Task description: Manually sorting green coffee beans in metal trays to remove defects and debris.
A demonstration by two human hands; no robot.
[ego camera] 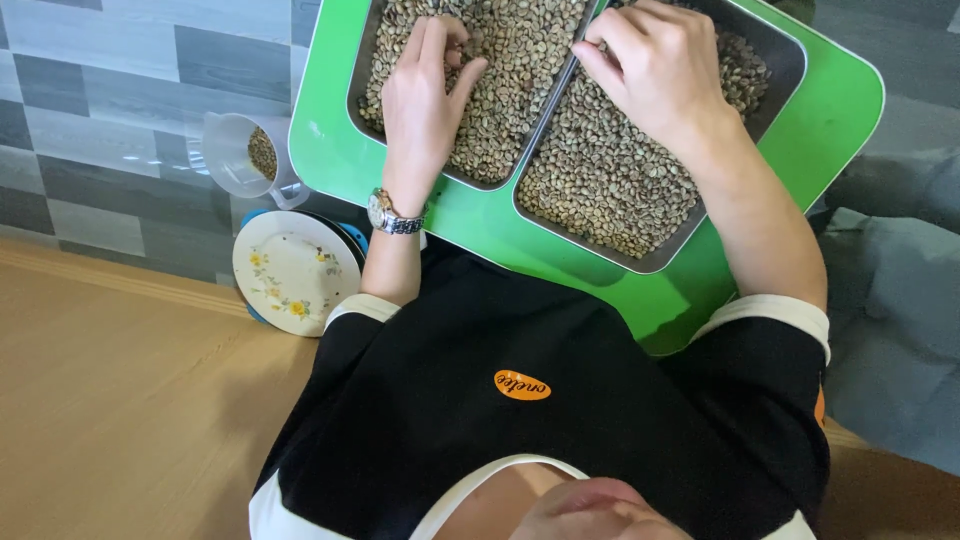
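1. The left hand point(425, 95) is resting on the beans point(510, 90) in the left tray point(357, 85), palm down, with a watch point(390, 215) on its wrist.
2. Its fingers point(432, 40) are curling in toward the thumb at the far end of the hand. I cannot tell whether any beans are being pinched between them.
3. The right hand point(655, 65) is lying knuckles up over the far part of the right tray point(785, 60), touching the beans there.
4. Its fingertips are bending down near the rims where the two trays are meeting. They are hiding what is under them, so I cannot tell whether this hand is holding anything.
5. Both metal trays are sitting side by side, tilted across the view, on a green board point(840, 110). Both are holding pale greenish-brown beans, and the right tray is reaching nearer to the person than the left one.
6. A clear jug point(235, 150) is standing on the floor just left of the board, with some beans showing inside it.
7. A flowered plate point(290, 270) is lying near the jug, on the near side of it, on something blue, close to the left forearm.
8. The person is wearing a black top with white trim.
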